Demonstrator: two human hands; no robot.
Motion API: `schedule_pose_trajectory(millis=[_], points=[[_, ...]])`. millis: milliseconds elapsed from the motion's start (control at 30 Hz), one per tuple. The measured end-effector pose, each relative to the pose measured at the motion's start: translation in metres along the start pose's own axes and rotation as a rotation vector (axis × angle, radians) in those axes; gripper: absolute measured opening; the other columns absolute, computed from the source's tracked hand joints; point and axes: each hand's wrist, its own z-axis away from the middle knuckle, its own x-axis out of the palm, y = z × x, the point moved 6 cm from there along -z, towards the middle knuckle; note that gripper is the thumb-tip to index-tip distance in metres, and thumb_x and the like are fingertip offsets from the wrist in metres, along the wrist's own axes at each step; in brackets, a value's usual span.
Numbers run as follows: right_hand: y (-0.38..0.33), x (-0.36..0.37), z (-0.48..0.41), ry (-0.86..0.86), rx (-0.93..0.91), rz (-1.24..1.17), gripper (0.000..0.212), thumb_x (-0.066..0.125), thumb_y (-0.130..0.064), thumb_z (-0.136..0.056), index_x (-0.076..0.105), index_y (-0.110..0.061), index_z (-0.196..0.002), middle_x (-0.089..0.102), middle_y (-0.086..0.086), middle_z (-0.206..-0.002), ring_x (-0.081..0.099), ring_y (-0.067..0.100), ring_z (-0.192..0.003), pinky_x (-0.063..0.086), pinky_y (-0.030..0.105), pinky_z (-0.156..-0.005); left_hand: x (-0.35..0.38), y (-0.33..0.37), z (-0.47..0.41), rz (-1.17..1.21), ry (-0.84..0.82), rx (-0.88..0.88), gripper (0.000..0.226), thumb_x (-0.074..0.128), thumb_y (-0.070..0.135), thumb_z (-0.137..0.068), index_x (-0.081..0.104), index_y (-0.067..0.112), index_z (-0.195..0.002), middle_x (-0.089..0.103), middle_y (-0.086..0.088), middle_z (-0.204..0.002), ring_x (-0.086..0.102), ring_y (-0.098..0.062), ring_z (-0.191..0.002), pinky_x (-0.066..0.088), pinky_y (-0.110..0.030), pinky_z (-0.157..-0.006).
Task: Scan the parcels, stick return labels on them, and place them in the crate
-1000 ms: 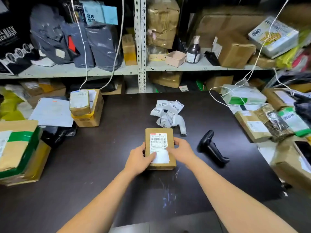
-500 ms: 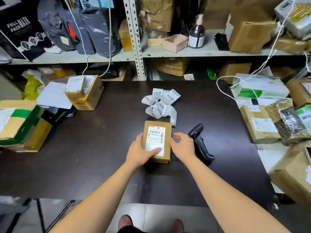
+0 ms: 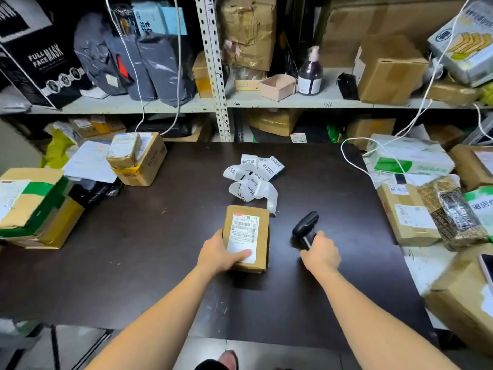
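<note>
A small brown cardboard parcel [image 3: 262,233] with a white shipping label lies on the dark table [image 3: 160,236] in front of me. My left hand [image 3: 220,256] grips its near left corner, thumb lying on the label. To the right, a black handheld barcode scanner [image 3: 305,227] lies on the table, and my right hand [image 3: 321,253] is curled around its handle. A tangled strip of white return labels [image 3: 253,177] sits just beyond the parcel. No crate is in view.
Two stacked boxes [image 3: 136,161] stand at the table's far left, and taped parcels [image 3: 32,206] pile up at the left edge. More parcels [image 3: 408,212] crowd the right side. A white cable [image 3: 352,161] loops over the far right corner. Packed shelves [image 3: 266,102] stand behind.
My right hand left the parcel's right side, moved right and took hold of the scanner's handle. My left hand stayed on the parcel. The camera view shifted back.
</note>
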Motion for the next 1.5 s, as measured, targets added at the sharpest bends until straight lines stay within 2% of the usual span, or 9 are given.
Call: schedule_pose_trajectory(millis=[167, 267, 367, 500, 933, 1067, 1333, 1400, 1500], points=[[-0.019, -0.007, -0.001, -0.076, -0.031, -0.127, 0.026, 0.059, -0.025, -0.091, 0.046, -0.015, -0.110, 0.062, 0.010, -0.105, 0.060, 0.032, -0.092, 0.044, 0.032, -0.069, 0.004, 0.004, -0.003, -0.015, 0.018, -0.019, 0.085, 0.082, 0.066, -0.062, 0.052, 0.028, -0.131, 0.066, 0.010, -0.125, 0.062, -0.019, -0.116, 0.049, -0.032, -0.087], [-0.038, -0.022, 0.013, -0.127, -0.098, -0.368, 0.013, 0.055, -0.032, -0.090, 0.053, -0.019, -0.093, 0.063, 0.003, -0.088, 0.061, 0.023, -0.070, 0.041, 0.028, -0.057, 0.009, 0.013, -0.006, -0.031, 0.058, -0.044, 0.085, 0.081, 0.068, -0.064, 0.048, 0.022, -0.127, 0.065, 0.003, -0.124, 0.062, -0.023, -0.114, 0.047, -0.032, -0.081], [-0.061, -0.036, 0.034, -0.225, -0.149, -0.607, 0.021, 0.061, -0.037, -0.087, 0.057, -0.018, -0.080, 0.059, 0.002, -0.064, 0.050, 0.019, -0.048, 0.043, 0.029, -0.051, 0.013, 0.020, -0.009, -0.014, 0.064, -0.075, 0.085, 0.083, 0.068, -0.061, 0.044, 0.019, -0.119, 0.063, -0.001, -0.122, 0.062, -0.026, -0.113, 0.048, -0.034, -0.078], [-0.078, -0.047, 0.059, -0.370, -0.141, -0.693, 0.030, 0.065, -0.043, -0.087, 0.059, -0.014, -0.080, 0.054, 0.003, -0.060, 0.044, 0.019, -0.050, 0.041, 0.029, -0.047, 0.014, 0.020, -0.012, -0.011, 0.054, -0.104, 0.086, 0.084, 0.069, -0.060, 0.040, 0.019, -0.114, 0.063, -0.002, -0.119, 0.063, -0.027, -0.110, 0.046, -0.035, -0.073], [-0.097, -0.059, 0.097, -0.384, -0.074, -0.781, 0.026, 0.064, -0.034, -0.090, 0.060, -0.008, -0.089, 0.049, 0.000, -0.054, 0.041, 0.012, -0.041, 0.037, 0.024, -0.042, 0.015, 0.016, -0.015, 0.004, 0.043, -0.099, 0.085, 0.084, 0.070, -0.058, 0.036, 0.021, -0.109, 0.062, -0.002, -0.116, 0.063, -0.027, -0.105, 0.045, -0.036, -0.069], [-0.097, -0.061, 0.100, -0.363, -0.062, -0.808, 0.038, 0.064, -0.034, -0.092, 0.065, 0.002, -0.103, 0.050, 0.003, -0.059, 0.042, 0.012, -0.042, 0.037, 0.024, -0.042, 0.015, 0.015, -0.016, 0.001, 0.042, -0.101, 0.086, 0.084, 0.071, -0.057, 0.036, 0.021, -0.108, 0.061, -0.001, -0.111, 0.063, -0.026, -0.100, 0.045, -0.035, -0.068], [-0.092, -0.065, 0.091, -0.329, -0.111, -0.771, 0.029, 0.064, -0.034, -0.091, 0.065, -0.005, -0.092, 0.054, 0.004, -0.063, 0.045, 0.015, -0.047, 0.041, 0.027, -0.046, 0.015, 0.013, -0.017, -0.011, 0.037, -0.109, 0.087, 0.083, 0.072, -0.056, 0.036, 0.021, -0.109, 0.057, 0.003, -0.106, 0.056, -0.022, -0.090, 0.045, -0.035, -0.068], [-0.084, -0.065, 0.081, -0.257, -0.126, -0.700, 0.022, 0.062, -0.033, -0.091, 0.058, -0.013, -0.083, 0.057, 0.004, -0.068, 0.049, 0.019, -0.056, 0.044, 0.030, -0.054, 0.016, 0.013, -0.017, -0.010, 0.031, -0.102, 0.087, 0.083, 0.071, -0.057, 0.036, 0.021, -0.110, 0.059, 0.001, -0.110, 0.057, -0.022, -0.092, 0.044, -0.035, -0.069], [-0.063, -0.058, 0.059, -0.152, -0.137, -0.571, 0.017, 0.059, -0.035, -0.091, 0.053, -0.019, -0.089, 0.059, -0.001, -0.084, 0.051, 0.018, -0.067, 0.040, 0.029, -0.057, 0.016, 0.014, -0.019, 0.004, 0.023, -0.101, 0.087, 0.084, 0.069, -0.058, 0.038, 0.021, -0.113, 0.061, 0.000, -0.117, 0.062, -0.024, -0.104, 0.047, -0.035, -0.073]])
